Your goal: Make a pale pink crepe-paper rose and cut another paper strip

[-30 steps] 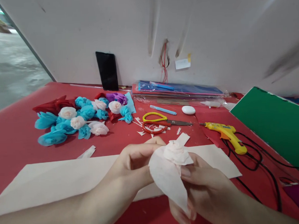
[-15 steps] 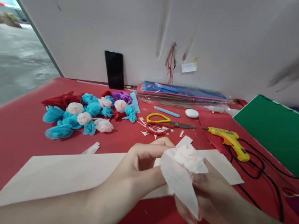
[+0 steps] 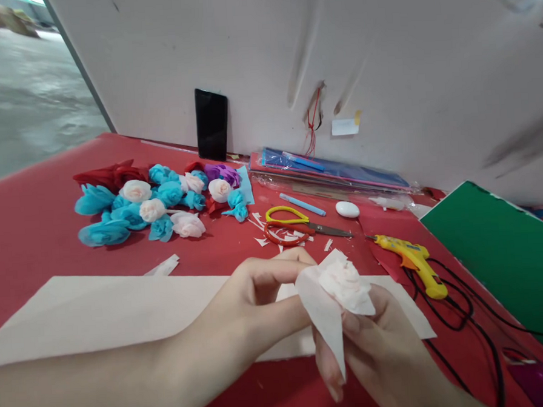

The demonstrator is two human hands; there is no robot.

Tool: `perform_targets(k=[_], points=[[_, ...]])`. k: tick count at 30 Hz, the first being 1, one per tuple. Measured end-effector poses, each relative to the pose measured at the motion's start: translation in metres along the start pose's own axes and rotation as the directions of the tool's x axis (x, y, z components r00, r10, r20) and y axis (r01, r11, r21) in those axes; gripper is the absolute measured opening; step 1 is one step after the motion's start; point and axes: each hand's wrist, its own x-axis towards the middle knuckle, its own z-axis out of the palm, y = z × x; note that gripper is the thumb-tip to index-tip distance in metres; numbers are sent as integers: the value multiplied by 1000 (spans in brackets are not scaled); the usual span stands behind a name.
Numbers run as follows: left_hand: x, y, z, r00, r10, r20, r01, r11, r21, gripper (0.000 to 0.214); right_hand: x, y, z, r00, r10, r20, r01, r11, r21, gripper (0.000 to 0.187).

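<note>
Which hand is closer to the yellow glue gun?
Right: the right hand holds the paper flower, in front and left of the glue gun. The left hand, at the flower's loose petal, is farther left.

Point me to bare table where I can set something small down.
Widest bare patch: the red table left of the flowers, down to the pale sheet. A smaller one lies in front, between the left forearm and right hand. Crowded: around the scissors, with paper scraps beside them, and the glue gun.
</note>
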Motion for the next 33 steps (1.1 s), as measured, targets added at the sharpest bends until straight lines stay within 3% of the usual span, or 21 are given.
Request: perform_targets(k=[2, 5, 8, 11, 17, 20, 23, 28, 30, 33], points=[[0, 1, -2, 1000, 22, 10, -22, 1000, 16, 17, 1, -1, 0, 999, -31, -16, 30, 999, -36, 21], [1, 5, -5, 995, 99, -24, -91, 972, 218, 16, 2, -1, -1, 999, -34, -18, 33, 999, -36, 22], [3, 9, -5, 973, 216, -85, -159, 886, 436, 15, 3, 0, -3, 998, 23, 52, -27, 996, 85, 23], [5, 13, -3, 957, 276, -89, -190, 828, 528, 19, 2, 2, -5, 983, 75, 168, -114, 965, 236, 27], [5, 19, -1, 928, 372, -35, -246, 678, 693, 14, 1, 1, -10, 956, 34, 291, -131, 938, 321, 28], [5, 22, -3, 869, 492, 42, -328, 512, 794, 11, 2, -2, -11, 956, 3, 293, -104, 938, 330, 32], [4, 25, -6, 793, 588, 159, -392, 292, 872, 11, 4, -7, -9, 938, 46, 344, -157, 941, 300, 27], [4, 39, -7, 664, 649, 372, -409, -102, 907, 10, 2, -7, -4, 968, 108, 226, -171, 944, 282, 28], [4, 46, -7, 633, 638, 438, -408, -206, 889, 8, 0, -4, -2, 977, 108, 183, -155, 952, 266, 28], [5, 54, -7, 584, 646, 492, -405, -294, 866, 8, 0, 0, -2, 987, 94, 130, -124, 961, 249, 29]])
